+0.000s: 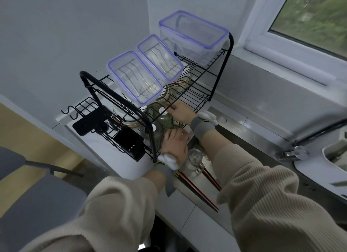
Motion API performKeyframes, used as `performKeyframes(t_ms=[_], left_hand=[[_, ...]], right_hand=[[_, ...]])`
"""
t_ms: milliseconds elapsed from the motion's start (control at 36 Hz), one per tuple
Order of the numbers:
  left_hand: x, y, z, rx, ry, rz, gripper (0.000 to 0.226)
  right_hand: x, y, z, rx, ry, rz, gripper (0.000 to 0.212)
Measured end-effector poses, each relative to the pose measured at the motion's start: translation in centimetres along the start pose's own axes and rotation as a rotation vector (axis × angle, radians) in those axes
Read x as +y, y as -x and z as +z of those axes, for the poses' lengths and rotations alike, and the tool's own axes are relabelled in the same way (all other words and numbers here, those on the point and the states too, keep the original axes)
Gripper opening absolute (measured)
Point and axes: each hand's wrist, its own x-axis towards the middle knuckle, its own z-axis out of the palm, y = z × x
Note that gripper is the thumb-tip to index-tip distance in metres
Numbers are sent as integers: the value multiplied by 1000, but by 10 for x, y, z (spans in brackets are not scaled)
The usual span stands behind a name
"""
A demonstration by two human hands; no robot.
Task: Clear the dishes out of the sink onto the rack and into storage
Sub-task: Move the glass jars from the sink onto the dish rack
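While both your hands reach under the black rack [150, 127], its top tier sits right above your fingers and carries three clear tubs: a small tub [134, 77], a middle tub [159, 57] and a big tub [193, 35] at the far end. Your left hand [174, 144] lies against a green ribbed glass [155, 134] on the lower tier; its fingers look curled toward the glass, but whether they grip it or only touch it cannot be told. Your right hand [181, 112] reaches further in, fingers fairly straight and close together, tips at a second green glass [163, 115] with a round sticker; a firm hold does not show.

Beyond your fingertips, deeper on the lower tier, white bowls [127, 118] with red rims stand packed together. Left of your left hand, a black cutlery box [129, 144] hangs on the rack's end, with a black holder [90, 121] past it.

Just behind your left wrist, a clear glass mug [194, 157] stands at the sink's [242, 139] edge, and red chopsticks [197, 191] lie across the counter edge below your forearms. The rack's front post stands just beside your left knuckles. To the right of your right arm the steel sink opens wide, with the tap [298, 152] well apart at the far side under the window [309, 20].
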Motion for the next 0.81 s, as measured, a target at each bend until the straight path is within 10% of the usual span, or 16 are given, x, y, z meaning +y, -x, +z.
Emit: performKeyframes(t_ms=[333,806], left_hand=[[13,14,31,-205,82,234,39],[58,29,110,-480,26,-38,46]], right_hand=[[90,41,7,414,-183,238,34],[211,132,83,90,-8,476,31]])
